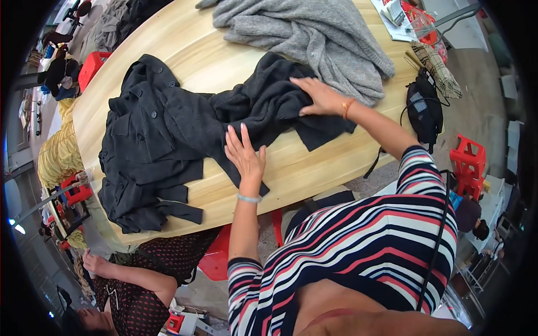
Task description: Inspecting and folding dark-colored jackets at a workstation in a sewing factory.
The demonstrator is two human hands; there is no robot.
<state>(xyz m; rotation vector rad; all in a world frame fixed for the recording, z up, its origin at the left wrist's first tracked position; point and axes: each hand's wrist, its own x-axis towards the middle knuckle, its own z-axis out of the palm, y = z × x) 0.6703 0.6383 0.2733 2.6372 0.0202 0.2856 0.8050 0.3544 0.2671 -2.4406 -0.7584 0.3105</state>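
Dark charcoal knit cardigans with buttons and patch pockets lie spread across the wooden table; whether there are two or more I cannot tell. My left hand rests with fingers stretched on the lower edge of the dark fabric, near a sleeve that hangs toward the table's near side. Farther right, my right hand lies with fingers extended over a bunched part of the dark garment. Neither hand grips the cloth. Just beyond the right hand is a heap of light grey knitwear.
The wooden table curves at its near edge. At lower left sits another person in a dotted dark top. Red stools stand on the right, a black pouch with a cord lies at the table's right edge, and yellow fabric is piled at left.
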